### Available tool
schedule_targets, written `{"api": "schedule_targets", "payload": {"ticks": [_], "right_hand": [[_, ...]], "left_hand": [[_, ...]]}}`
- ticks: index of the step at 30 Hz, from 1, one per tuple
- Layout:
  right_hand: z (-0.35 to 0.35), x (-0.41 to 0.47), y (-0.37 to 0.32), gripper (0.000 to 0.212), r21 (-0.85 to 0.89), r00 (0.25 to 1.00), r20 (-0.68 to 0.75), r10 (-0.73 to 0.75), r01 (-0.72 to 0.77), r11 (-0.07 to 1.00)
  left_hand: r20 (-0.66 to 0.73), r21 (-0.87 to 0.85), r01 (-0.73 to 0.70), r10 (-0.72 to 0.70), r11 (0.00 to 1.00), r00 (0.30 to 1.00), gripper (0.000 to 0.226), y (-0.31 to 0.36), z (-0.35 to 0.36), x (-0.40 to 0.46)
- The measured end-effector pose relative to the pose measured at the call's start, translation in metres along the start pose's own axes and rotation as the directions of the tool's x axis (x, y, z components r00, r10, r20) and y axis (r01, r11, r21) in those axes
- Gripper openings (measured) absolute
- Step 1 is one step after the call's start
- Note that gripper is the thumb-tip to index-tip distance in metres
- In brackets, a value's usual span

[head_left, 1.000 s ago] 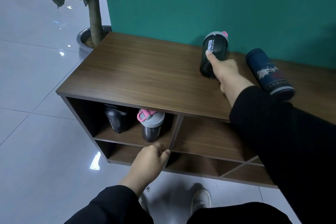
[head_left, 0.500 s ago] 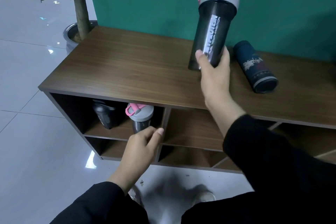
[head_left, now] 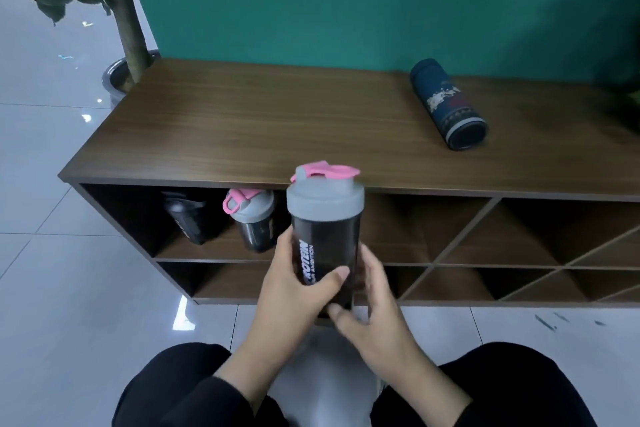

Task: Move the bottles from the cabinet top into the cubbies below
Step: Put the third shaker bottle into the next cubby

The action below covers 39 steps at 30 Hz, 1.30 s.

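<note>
A black shaker bottle (head_left: 325,236) with a grey lid and pink cap stands upright in front of the cabinet's front edge. My left hand (head_left: 294,288) wraps its lower left side, thumb across the label. My right hand (head_left: 370,315) holds its lower right side and base. A dark blue patterned bottle (head_left: 446,104) lies on its side on the wooden cabinet top (head_left: 242,128). In the upper left cubby (head_left: 114,218) stand an all-black shaker (head_left: 188,218) and a second grey-lidded shaker (head_left: 254,218).
To the right of the held bottle are a cubby and diagonal-divided compartments (head_left: 519,246). A potted tree (head_left: 128,31) stands at the cabinet's left end. A teal wall (head_left: 346,0) backs the cabinet. White floor tiles (head_left: 52,288) lie around it.
My right hand has brought the black shaker down from above the cabinet top to in front of the cubbies. My left hand left the divider and took hold of the bottle too.
</note>
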State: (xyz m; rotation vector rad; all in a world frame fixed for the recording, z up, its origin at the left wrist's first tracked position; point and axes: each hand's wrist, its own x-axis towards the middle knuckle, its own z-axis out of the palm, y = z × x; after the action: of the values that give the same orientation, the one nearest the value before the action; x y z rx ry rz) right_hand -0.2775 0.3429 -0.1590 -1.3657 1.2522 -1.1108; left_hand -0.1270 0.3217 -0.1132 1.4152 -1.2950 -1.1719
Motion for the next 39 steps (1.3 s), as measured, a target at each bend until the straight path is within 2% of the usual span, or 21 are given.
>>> {"api": "schedule_targets", "payload": {"ticks": [2,5,9,12,13,15,18,20,22,24,27,33,39], "right_hand": [[-0.016,0.004,0.005,0.067,0.013,0.995,0.084,0.053,-0.054,0.998],[-0.031,0.012,0.015,0.064,0.040,0.972,0.160,0.175,-0.183,0.982],[-0.040,0.022,0.035,0.060,-0.097,0.931,0.190,0.313,-0.299,0.949],[-0.037,0.029,0.043,0.024,-0.187,0.928,0.179,0.326,-0.293,0.938],[-0.034,0.032,0.045,0.021,-0.182,0.935,0.149,0.322,-0.294,0.938],[-0.028,0.041,0.051,0.034,-0.170,0.947,0.028,0.320,-0.311,0.935],[-0.024,0.063,0.065,0.065,-0.236,0.939,-0.166,0.303,-0.336,0.912],[-0.025,0.081,0.070,0.076,-0.276,0.936,-0.208,0.283,-0.333,0.901],[-0.025,0.098,0.074,0.082,-0.299,0.941,-0.200,0.272,-0.323,0.898],[-0.024,0.114,0.077,0.085,-0.317,0.943,-0.191,0.272,-0.321,0.893],[-0.023,0.131,0.082,0.083,-0.346,0.945,-0.199,0.261,-0.317,0.883],[-0.016,0.151,0.094,0.080,-0.342,0.914,-0.325,0.242,-0.352,0.871],[0.008,0.161,0.092,0.077,-0.338,0.846,-0.491,0.209,-0.406,0.849]], "left_hand": [[0.145,0.055,0.014,-0.022,0.998,0.989,0.065,-0.011,-0.008,0.004],[0.338,0.121,0.040,-0.079,0.992,0.938,0.073,-0.026,-0.014,0.009],[0.412,0.182,0.053,-0.125,0.982,0.903,0.073,-0.046,-0.009,0.018],[0.438,0.204,0.030,-0.119,0.979,0.891,0.087,-0.060,-0.003,0.030],[0.443,0.215,0.004,-0.102,0.977,0.891,0.091,-0.064,-0.001,0.034],[0.431,0.247,-0.015,-0.096,0.969,0.897,0.092,-0.072,0.004,0.043],[0.305,0.410,0.021,-0.159,0.912,0.939,0.074,-0.076,0.003,0.056],[0.210,0.485,0.078,-0.202,0.871,0.957,0.056,-0.080,-0.001,0.061],[0.138,0.488,0.146,-0.240,0.861,0.961,0.041,-0.084,-0.004,0.064],[0.089,0.463,0.204,-0.275,0.863,0.957,0.034,-0.087,-0.005,0.067],[0.060,0.456,0.210,-0.265,0.865,0.962,0.033,-0.090,-0.004,0.069],[0.044,0.428,0.201,-0.242,0.881,0.969,0.028,-0.092,0.000,0.072],[0.030,0.423,0.203,-0.238,0.883,0.971,0.020,-0.090,0.003,0.074]]}}
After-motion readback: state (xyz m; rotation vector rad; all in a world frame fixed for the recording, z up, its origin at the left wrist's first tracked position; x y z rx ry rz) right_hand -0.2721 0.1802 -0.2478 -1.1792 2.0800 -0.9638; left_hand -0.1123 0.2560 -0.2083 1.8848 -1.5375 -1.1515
